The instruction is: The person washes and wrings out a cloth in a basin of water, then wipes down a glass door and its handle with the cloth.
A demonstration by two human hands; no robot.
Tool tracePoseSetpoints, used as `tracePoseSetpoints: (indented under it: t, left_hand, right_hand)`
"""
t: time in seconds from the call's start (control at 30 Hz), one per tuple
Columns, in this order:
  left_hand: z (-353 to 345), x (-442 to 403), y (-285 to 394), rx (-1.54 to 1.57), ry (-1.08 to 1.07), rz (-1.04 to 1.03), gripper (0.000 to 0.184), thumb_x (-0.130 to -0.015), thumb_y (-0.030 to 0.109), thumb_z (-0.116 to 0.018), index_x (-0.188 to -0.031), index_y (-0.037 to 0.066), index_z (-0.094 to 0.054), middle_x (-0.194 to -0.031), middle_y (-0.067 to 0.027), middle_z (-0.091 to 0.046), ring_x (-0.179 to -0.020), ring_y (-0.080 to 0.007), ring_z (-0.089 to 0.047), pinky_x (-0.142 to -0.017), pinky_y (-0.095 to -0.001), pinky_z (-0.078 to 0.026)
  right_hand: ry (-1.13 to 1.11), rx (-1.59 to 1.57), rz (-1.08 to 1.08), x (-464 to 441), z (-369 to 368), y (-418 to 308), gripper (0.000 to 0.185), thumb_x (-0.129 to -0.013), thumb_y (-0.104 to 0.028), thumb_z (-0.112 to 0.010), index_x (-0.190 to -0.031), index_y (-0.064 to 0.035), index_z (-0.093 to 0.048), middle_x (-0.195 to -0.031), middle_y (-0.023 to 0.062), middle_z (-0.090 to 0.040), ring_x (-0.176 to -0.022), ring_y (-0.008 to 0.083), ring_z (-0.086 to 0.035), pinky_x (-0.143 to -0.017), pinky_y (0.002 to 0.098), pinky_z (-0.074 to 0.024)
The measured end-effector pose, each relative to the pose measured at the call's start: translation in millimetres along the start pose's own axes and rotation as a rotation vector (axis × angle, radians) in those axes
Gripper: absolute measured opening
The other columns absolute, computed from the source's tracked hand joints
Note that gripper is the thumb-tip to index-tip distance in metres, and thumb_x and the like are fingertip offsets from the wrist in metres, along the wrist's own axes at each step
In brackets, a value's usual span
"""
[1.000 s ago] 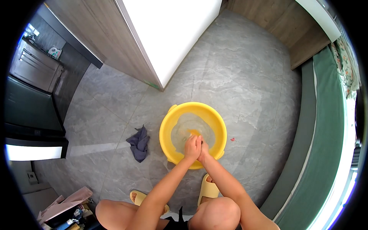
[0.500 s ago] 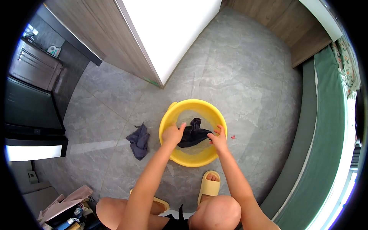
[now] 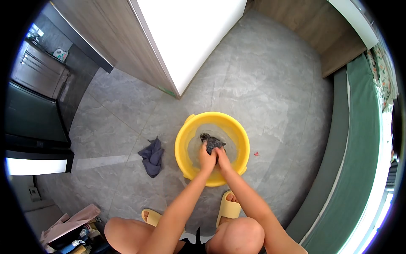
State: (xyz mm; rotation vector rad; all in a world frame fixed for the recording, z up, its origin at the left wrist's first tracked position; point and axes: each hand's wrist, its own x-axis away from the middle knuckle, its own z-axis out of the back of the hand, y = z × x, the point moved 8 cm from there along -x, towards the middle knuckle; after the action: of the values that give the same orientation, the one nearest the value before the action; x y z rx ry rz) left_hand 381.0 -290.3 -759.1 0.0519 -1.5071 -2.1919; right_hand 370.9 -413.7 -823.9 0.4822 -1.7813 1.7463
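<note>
A round yellow basin (image 3: 179,148) stands on the floor with clear water in it. Inside it, a dark wet cloth (image 3: 212,142) is bunched into a small crumpled lump. My left hand (image 3: 207,158) grips it from the left and my right hand (image 3: 222,158) from the right, close together with the fingers closed around the cloth. Some of the fingers are hidden by the cloth and the backs of the hands. To the left of the basin, a dark blue-grey cloth (image 3: 152,157) lies crumpled on the floor.
A small red scrap (image 3: 256,154) lies right of the basin. Yellow slippers (image 3: 229,208) are on my feet in front of it. A white-sided partition (image 3: 186,38) rises beyond; a green-covered bed (image 3: 359,161) runs along the right. A pink bag (image 3: 72,224) sits at lower left.
Both hands have come together at the middle of the basin. The cloth, spread between them before, is now gathered into a compact lump.
</note>
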Motion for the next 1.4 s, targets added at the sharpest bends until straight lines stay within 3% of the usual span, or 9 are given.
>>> tracePoseSetpoints:
  t: [0.07,0.23,0.4,0.6,0.77,1.0,1.17,1.27,1.4]
  left_hand:
    - [6.7,26.2,33.2,0.063,0.048,0.156,0.051,-0.08,0.024,-0.065,-0.119,-0.005,-0.048,-0.109,-0.0218,-0.058,-0.098,-0.0279,-0.058,-0.083,-0.0355,-0.045]
    - [3.2,51.5,63.9,0.134,0.098,-0.013,0.039,-0.081,0.035,-0.063,-0.085,-0.004,-0.061,-0.075,-0.0184,-0.063,-0.069,-0.031,-0.062,-0.064,-0.0375,-0.048]
    - [5.1,58.6,78.8,0.039,0.039,-0.025,0.039,-0.086,0.033,-0.053,-0.065,0.001,-0.06,-0.056,-0.0177,-0.057,-0.055,-0.0361,-0.058,-0.054,-0.0403,-0.046]
    - [8.4,44.7,83.2,-0.19,0.014,-0.229,0.036,-0.087,0.031,-0.05,-0.067,0.003,-0.061,-0.061,-0.0188,-0.059,-0.057,-0.0371,-0.058,-0.051,-0.0435,-0.045]
    - [35.8,-2.7,59.5,-0.403,0.13,-0.009,0.039,-0.09,0.037,-0.044,-0.076,0.007,-0.064,-0.069,-0.0169,-0.062,-0.066,-0.0373,-0.06,-0.06,-0.0447,-0.046]
    - [90.5,-27.8,59.8,-0.253,0.358,-0.227,0.028,-0.091,0.023,-0.046,-0.107,0.002,-0.056,-0.104,-0.0182,-0.06,-0.092,-0.0342,-0.057,-0.079,-0.037,-0.045]
    - [23.1,-16.2,68.3,-0.913,-0.233,-0.514,0.052,-0.084,0.034,-0.058,-0.133,0.032,-0.039,-0.144,-0.0074,-0.026,-0.127,-0.0412,-0.027,-0.093,-0.0596,-0.032]
    - [7.9,-15.8,47.5,-1.062,-0.407,-0.378,0.055,-0.084,0.038,-0.058,-0.134,0.034,-0.036,-0.146,-0.0067,-0.021,-0.128,-0.0408,-0.025,-0.094,-0.0626,-0.029]
    - [1.2,-21.5,3.4,-0.981,-0.412,-0.101,0.055,-0.082,0.014,-0.057,-0.134,0.02,-0.039,-0.146,-0.0119,-0.019,-0.127,-0.0393,-0.029,-0.093,-0.0454,-0.04]
  right_hand:
    - [-0.226,-0.521,-0.471,52.1,-22.4,-54.3,0.046,-0.086,-0.046,-0.051,-0.112,-0.0076,-0.055,-0.109,0.0058,-0.059,-0.098,0.0211,-0.056,-0.085,0.0382,-0.0448]
    - [-0.48,-0.671,-0.5,23.9,-31.5,-38.5,0.047,-0.084,-0.052,-0.054,-0.098,-0.0075,-0.059,-0.085,0.0083,-0.063,-0.064,0.019,-0.06,-0.054,0.0301,-0.049]
    - [-0.367,-0.431,-0.317,4.0,-16.6,-22.6,0.044,-0.085,-0.045,-0.057,-0.095,-0.003,-0.058,-0.076,0.0051,-0.059,-0.061,0.0145,-0.056,-0.05,0.0291,-0.0459]
    - [-0.081,-0.236,-0.226,30.0,2.4,-45.8,0.047,-0.087,-0.047,-0.053,-0.09,0.0002,-0.059,-0.077,0.0063,-0.058,-0.063,0.0162,-0.055,-0.054,0.0312,-0.0442]
    - [-0.19,-0.029,-0.103,41.2,2.0,-57.9,0.047,-0.081,-0.042,-0.063,-0.104,-0.0015,-0.055,-0.092,0.0087,-0.06,-0.081,0.0169,-0.057,-0.072,0.0303,-0.0462]
    - [0.089,0.75,0.762,55.8,33.2,-137.3,0.075,-0.065,0.0,-0.065,-0.132,-0.0001,-0.031,-0.13,0.0228,-0.039,-0.103,0.0402,-0.049,-0.093,0.0413,-0.0385]
    - [-0.172,1.412,0.633,45.2,-4.5,-97.2,0.078,-0.066,0.0,-0.06,-0.137,-0.0123,-0.031,-0.142,0.0112,-0.029,-0.108,0.0389,-0.047,-0.094,0.0455,-0.0366]
    - [-0.247,1.534,0.508,30.2,-3.4,-71.3,0.075,-0.068,-0.006,-0.062,-0.137,-0.0136,-0.032,-0.139,0.0103,-0.034,-0.11,0.0382,-0.047,-0.096,0.0448,-0.0347]
    - [-0.257,1.384,0.427,39.8,0.2,-78.7,0.068,-0.073,-0.014,-0.062,-0.136,-0.0126,-0.034,-0.132,0.0108,-0.042,-0.114,0.0346,-0.046,-0.097,0.0419,-0.0347]
